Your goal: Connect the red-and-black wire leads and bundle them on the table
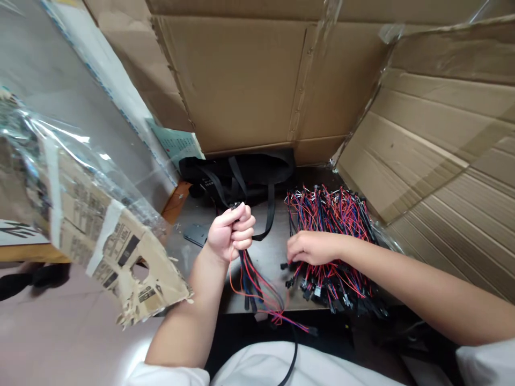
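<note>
My left hand point(230, 233) is raised and closed around a bundle of thin wires point(257, 289). Red, blue and black strands hang from it towards the table's near edge, and a few black connectors show at the top of my fist. My right hand point(311, 247) rests on a large heap of red, blue and black wire leads point(333, 225), its fingers curled down near the black and white plug ends. Whether those fingers grip any lead is hidden.
A black bag with straps point(237, 174) lies behind the hands, and a dark flat object point(196, 234) sits to the left. Cardboard box flaps point(438, 161) rise behind and to the right. A torn cardboard piece in clear plastic point(108, 236) hangs at the left.
</note>
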Demonstrator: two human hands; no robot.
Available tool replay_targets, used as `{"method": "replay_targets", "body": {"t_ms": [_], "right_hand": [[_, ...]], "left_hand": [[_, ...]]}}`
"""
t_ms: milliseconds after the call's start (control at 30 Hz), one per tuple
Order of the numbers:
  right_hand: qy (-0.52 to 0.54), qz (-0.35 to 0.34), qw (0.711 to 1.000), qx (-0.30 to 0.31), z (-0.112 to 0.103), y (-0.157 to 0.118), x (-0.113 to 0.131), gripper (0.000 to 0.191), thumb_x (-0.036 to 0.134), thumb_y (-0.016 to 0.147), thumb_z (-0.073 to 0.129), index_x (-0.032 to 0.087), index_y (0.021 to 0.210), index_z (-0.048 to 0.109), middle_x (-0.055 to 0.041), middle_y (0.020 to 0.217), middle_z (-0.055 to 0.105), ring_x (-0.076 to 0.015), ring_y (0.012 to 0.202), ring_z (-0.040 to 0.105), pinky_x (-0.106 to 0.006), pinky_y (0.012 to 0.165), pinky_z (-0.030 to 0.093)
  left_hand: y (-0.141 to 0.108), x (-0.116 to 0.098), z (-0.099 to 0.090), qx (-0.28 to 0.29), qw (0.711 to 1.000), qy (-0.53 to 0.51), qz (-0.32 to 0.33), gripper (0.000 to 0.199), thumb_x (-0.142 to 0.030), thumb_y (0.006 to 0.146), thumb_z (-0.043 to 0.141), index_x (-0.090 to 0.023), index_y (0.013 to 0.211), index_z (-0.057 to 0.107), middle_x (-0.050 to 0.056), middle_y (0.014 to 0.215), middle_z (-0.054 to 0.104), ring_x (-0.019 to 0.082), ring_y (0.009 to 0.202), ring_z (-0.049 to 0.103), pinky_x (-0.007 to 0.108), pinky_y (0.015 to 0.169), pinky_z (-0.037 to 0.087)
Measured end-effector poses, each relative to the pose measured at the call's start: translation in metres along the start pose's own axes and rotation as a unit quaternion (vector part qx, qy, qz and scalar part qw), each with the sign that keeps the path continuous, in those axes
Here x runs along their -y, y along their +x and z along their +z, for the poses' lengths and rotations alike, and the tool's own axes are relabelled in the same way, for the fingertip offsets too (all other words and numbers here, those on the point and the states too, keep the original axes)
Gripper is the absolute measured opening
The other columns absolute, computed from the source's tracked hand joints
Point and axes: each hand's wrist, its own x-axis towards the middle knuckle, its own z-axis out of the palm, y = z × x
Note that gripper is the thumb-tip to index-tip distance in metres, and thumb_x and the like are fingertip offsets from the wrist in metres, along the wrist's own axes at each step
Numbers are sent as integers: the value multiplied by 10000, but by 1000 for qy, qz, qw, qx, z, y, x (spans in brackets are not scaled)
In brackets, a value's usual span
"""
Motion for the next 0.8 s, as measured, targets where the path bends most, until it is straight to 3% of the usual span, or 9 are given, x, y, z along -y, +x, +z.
{"method": "replay_targets", "body": {"t_ms": [100,200,333,467,567,633,800], "right_hand": [[-69,-6,995,68,3,-2,6,255,72,831,551,190,909,763,-61,839,715,-175,810,629,-273,701,447],[-138,-23,985,96,6,-3,11,230,85,772,587,211,835,768,-58,789,705,-193,775,604,-297,663,415],[-153,-55,981,104,6,-2,13,140,125,720,640,197,739,758,-59,719,683,-191,726,575,-306,714,419],[-121,-40,988,86,-4,10,10,170,162,808,582,161,756,744,-79,740,689,-184,728,579,-288,732,430],[-83,106,991,-10,-22,28,-2,189,175,837,552,151,801,736,-91,831,711,-181,765,611,-271,740,437],[-63,243,964,-84,-35,38,-16,186,141,821,549,152,807,734,-84,856,723,-184,796,640,-259,754,442],[-40,409,902,-134,-55,47,-57,203,134,856,510,111,853,712,-72,679,705,-159,568,663,-234,627,474]], "left_hand": [[-20,-11,10,-12,999,19,-29,325,-300,891,568,-158,639,420,-94,539,177,7,395,25,94,304,161],[-38,-12,13,-36,998,24,-37,373,-337,864,620,-170,636,377,-99,533,188,-1,387,28,90,295,164],[-50,-3,2,-86,995,35,-35,406,-385,820,679,-179,658,370,-111,517,199,-5,381,22,86,283,165],[-46,7,-15,-129,991,27,-40,466,-406,759,745,-186,658,346,-121,503,215,-5,390,8,85,274,160],[-33,13,-27,-136,990,10,-46,485,-397,713,787,-184,663,355,-127,498,216,-4,398,-4,84,272,148],[-24,17,-34,-141,989,3,-53,487,-390,695,801,-181,662,362,-129,493,213,-5,399,-4,84,272,141],[-13,28,-41,-167,984,7,-62,464,-399,703,790,-177,667,384,-126,484,221,-2,393,18,91,274,130]]}}
